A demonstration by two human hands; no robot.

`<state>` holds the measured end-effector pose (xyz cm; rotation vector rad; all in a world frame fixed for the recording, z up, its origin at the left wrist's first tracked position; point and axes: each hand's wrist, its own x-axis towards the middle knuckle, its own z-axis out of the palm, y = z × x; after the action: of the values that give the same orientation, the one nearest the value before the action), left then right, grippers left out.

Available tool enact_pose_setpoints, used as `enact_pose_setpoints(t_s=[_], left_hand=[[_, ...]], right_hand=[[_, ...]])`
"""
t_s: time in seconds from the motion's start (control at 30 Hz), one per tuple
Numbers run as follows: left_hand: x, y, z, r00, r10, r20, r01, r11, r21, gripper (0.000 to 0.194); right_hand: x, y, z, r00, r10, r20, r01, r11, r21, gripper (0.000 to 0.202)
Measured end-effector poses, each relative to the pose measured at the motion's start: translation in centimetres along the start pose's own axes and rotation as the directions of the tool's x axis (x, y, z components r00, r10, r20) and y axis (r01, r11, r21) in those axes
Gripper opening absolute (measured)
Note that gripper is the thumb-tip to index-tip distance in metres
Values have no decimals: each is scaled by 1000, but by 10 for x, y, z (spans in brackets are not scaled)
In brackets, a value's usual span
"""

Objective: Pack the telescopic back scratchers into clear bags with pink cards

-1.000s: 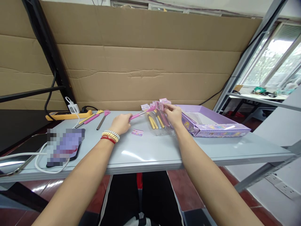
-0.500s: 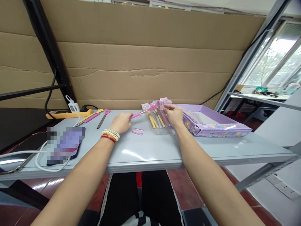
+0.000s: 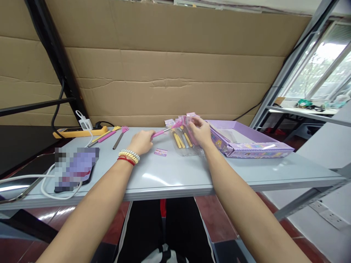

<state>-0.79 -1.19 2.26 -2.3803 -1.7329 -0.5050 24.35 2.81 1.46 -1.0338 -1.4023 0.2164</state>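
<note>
The left hand [image 3: 141, 141] gripped a pink-handled claw stick [image 3: 164, 131], half drawn from the clear plastic packet [image 3: 189, 144] pinched by the right hand [image 3: 201, 131]; two sticks [image 3: 113, 136] already lay on the grey surface [image 3: 178, 175], several remained inside.

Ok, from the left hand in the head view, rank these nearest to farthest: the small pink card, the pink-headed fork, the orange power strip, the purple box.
From the left hand:
1. Small pink card, on the table just to its right.
2. Pink-headed fork, to its left.
3. Orange power strip, far left, by the cardboard wall.
4. Purple box, far right, past the right hand.
</note>
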Motion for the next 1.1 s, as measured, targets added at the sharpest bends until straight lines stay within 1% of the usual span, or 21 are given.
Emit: enact_pose_setpoints(t_s=[0.17,0.27,0.37,0.47,0.53,0.6,0.63,0.7,0.73,0.77,0.8,0.83,0.87,0.9,0.93,0.97,1.0,1.03,1.07,1.1], left_hand=[[0,0,1,998,63,10,-63,998,-3,39],[-1,0,1,994,109,15,-109,994,-19,38],[-2,1,0,993,122,10,-121,992,-37,38],[-2,2,-1,993,120,7,-119,992,-46,38],[-2,2,0,994,113,10,-112,993,-44,39],[-1,1,0,995,96,8,-96,994,-49,41],[-1,0,0,996,85,2,-84,995,-58,41],[0,-1,-1,998,61,-20,-62,993,-100,41],[0,-1,-1,998,50,-35,-54,988,-142,40],[1,-1,-1,998,38,-45,-46,978,-203,38],[1,-1,-2,999,26,-45,-38,956,-290,37],[2,-1,-2,999,14,-29,-24,916,-400,36],[2,-1,-2,1000,1,2,0,853,-523,35],[3,0,-2,999,-10,42,35,766,-642,34],[3,0,-2,996,-20,82,75,663,-745,33],[3,1,-2,993,-31,113,111,558,-823,31],[3,2,-2,990,-39,133,136,465,-875,30],[3,3,-3,988,-42,146,151,395,-906,30],[3,4,-3,987,-42,155,160,346,-924,30],[2,5,-3,986,-38,163,166,319,-933,30]], right_hand=[[2,1,-3,1000,31,1,-31,988,-151,21],[2,-5,-5,993,96,-75,-111,967,-230,16],[2,-10,-5,985,130,-117,-158,946,-283,18],[2,-8,-5,984,120,-128,-152,949,-276,17],[2,-4,-4,989,102,-108,-124,968,-220,14],[2,0,-3,997,54,-60,-61,990,-130,12],[1,2,-2,999,25,-46,-29,996,-89,21],[1,5,-1,998,-8,-56,6,999,-38,51],[1,6,0,997,-6,-75,4,1000,-29,63],[1,6,1,995,5,-96,-7,1000,-24,69],[1,6,2,994,20,-105,-22,1000,-21,68],[1,5,3,994,34,-99,-35,999,-14,61],[0,3,4,996,45,-73,-45,999,-3,51],[-2,-1,6,998,55,-19,-55,998,11,40],[-5,-5,8,996,65,62,-67,997,28,33],[-10,-10,11,983,73,169,-82,996,44,31],[-15,-15,15,954,79,290,-100,993,58,32],[-21,-21,19,908,80,411,-117,991,64,34],[-28,-26,24,850,75,521,-126,990,64,35],[-34,-30,30,792,65,606,-128,990,60,36]])
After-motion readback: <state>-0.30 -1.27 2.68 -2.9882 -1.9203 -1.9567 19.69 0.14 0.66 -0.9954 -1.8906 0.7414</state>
